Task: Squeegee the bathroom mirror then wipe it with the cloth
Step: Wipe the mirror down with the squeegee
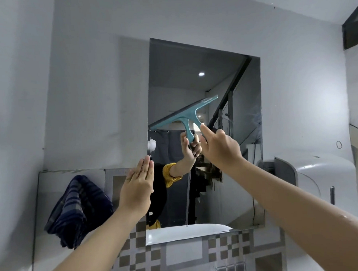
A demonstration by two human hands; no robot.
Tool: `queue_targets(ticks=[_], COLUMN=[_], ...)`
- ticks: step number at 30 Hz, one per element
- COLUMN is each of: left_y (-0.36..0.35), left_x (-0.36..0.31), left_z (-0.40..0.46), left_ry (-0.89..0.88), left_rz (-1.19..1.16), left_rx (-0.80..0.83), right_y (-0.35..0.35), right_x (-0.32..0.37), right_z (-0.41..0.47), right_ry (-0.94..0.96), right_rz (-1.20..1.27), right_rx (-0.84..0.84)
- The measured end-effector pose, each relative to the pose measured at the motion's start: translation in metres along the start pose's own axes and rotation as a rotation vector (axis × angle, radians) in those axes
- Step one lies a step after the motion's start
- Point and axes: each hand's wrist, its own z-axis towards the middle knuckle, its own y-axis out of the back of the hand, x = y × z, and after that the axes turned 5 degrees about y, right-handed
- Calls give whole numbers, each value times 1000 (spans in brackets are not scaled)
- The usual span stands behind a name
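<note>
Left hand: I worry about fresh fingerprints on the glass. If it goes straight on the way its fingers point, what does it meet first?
Probably the rectangular wall mirror: the left hand lies flat, fingertips at the glass's left edge. Whether they touch already is unclear.

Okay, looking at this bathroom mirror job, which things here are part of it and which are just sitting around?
Part of the job:
mirror
teal squeegee, held by the right hand
left hand, flat at the mirror's left edge
dark striped cloth, hanging on the wall

Just around:
white fixture at right
checkered tiles
</note>
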Motion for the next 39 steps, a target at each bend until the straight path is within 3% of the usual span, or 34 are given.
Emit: queue_targets(ticks=[4, 16, 34, 39], left_y=[-3, -5, -6, -13], left_x=[-1, -8, -21, -13], left_z=[0, 2, 3, 3], left_ry=[18, 63, 165, 183], left_rz=[59, 40, 95, 120], left_rx=[88, 65, 90, 171], right_y=[0, -6, -4, -8], right_x=[-42, -135, -204, -201], right_z=[-8, -23, -77, -88], right_ry=[112, 289, 49, -26], right_rz=[-78, -35, 86, 129], right_rx=[10, -44, -3, 22])
